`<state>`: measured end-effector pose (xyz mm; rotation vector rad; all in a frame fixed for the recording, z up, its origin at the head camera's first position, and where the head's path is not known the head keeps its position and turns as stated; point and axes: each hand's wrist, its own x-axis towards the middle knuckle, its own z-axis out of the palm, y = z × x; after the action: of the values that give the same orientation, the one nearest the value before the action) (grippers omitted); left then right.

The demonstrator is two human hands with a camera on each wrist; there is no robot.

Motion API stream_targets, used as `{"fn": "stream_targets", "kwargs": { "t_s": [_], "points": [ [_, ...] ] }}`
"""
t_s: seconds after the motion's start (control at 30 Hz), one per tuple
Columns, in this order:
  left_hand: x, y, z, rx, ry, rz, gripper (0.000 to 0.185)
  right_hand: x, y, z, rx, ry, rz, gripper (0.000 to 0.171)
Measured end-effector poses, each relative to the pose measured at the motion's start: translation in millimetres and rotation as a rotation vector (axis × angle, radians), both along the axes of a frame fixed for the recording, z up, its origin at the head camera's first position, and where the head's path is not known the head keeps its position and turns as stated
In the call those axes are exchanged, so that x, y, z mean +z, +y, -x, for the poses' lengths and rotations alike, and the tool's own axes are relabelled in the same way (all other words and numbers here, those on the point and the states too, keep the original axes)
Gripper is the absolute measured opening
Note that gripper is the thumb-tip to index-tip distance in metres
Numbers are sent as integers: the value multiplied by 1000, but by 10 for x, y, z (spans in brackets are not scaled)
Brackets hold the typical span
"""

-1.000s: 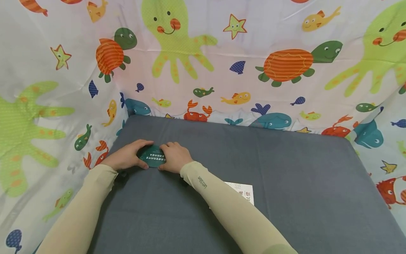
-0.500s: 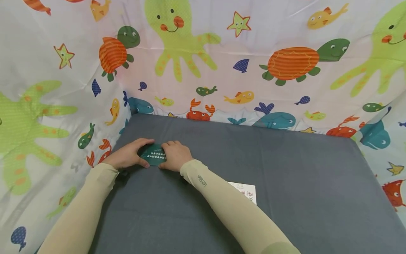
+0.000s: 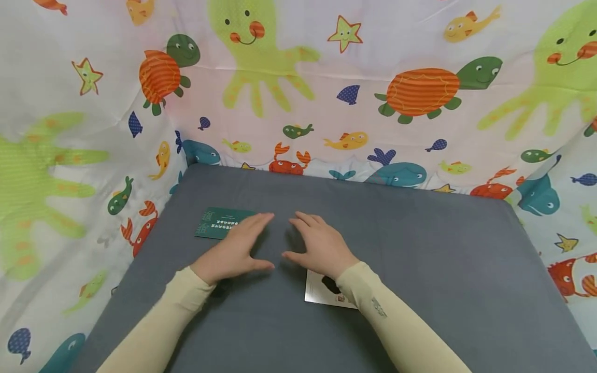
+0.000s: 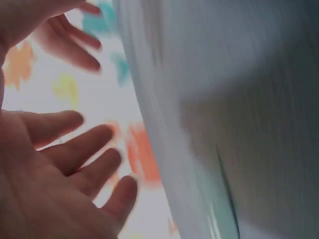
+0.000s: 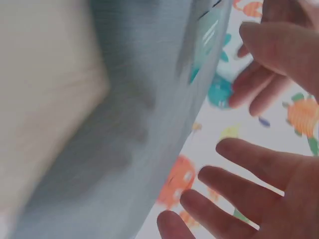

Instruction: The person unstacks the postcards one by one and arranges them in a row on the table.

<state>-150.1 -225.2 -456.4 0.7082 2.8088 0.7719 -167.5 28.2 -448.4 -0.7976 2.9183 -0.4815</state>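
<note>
A dark green card with white lettering (image 3: pixel 214 224) lies flat on the grey table at the left. My left hand (image 3: pixel 235 251) is over the table just right of it, overlapping its right end in the head view, fingers spread and holding nothing. Facing it, my right hand (image 3: pixel 322 248) is held with fingers apart and nothing between them. Beneath the right hand and wrist lies a white printed card (image 3: pixel 319 291) with a black shape on it, partly hidden by the hand and sleeve. In the left wrist view the fingers (image 4: pixel 94 169) are apart.
A grey cloth-covered table (image 3: pixel 420 269) spans the view. A white curtain (image 3: pixel 317 93) printed with sea animals hangs along its back and both sides. Cream sleeves (image 3: pixel 154 316) cover both forearms.
Both hands have left the green card and moved right and nearer. The green card now lies alone, more of it showing. The right arm now covers a different part of the white card.
</note>
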Motion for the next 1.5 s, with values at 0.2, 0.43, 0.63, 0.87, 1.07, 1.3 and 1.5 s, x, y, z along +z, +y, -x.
{"fn": "stream_targets", "kwargs": {
  "t_s": [0.2, 0.43, 0.63, 0.87, 1.07, 1.3, 1.5],
  "points": [
    [-64, 663, -252, -182, -35, 34, 113, -129, 681, -387, -49, -21, 35, 94],
    [-184, 966, -330, -213, -47, 90, 115, -216, 1050, -664, -44, -115, 67, 102],
    [-258, 1011, -362, -204, -44, 88, 111, -253, 1122, -743, -9, -104, 49, 94],
    [-263, 1056, -375, -207, -26, 94, 107, -294, 1148, -776, -1, -68, 89, 86],
    [-239, 1108, -373, -220, -6, 117, 102, -321, 1177, -804, -22, -76, 113, 83],
    [-217, 1159, -360, -241, -1, 136, 102, -357, 1228, -825, -25, -62, 129, 82],
    [-203, 1156, -349, -253, 1, 127, 100, -340, 1235, -823, -26, -72, 124, 83]
  ]
}}
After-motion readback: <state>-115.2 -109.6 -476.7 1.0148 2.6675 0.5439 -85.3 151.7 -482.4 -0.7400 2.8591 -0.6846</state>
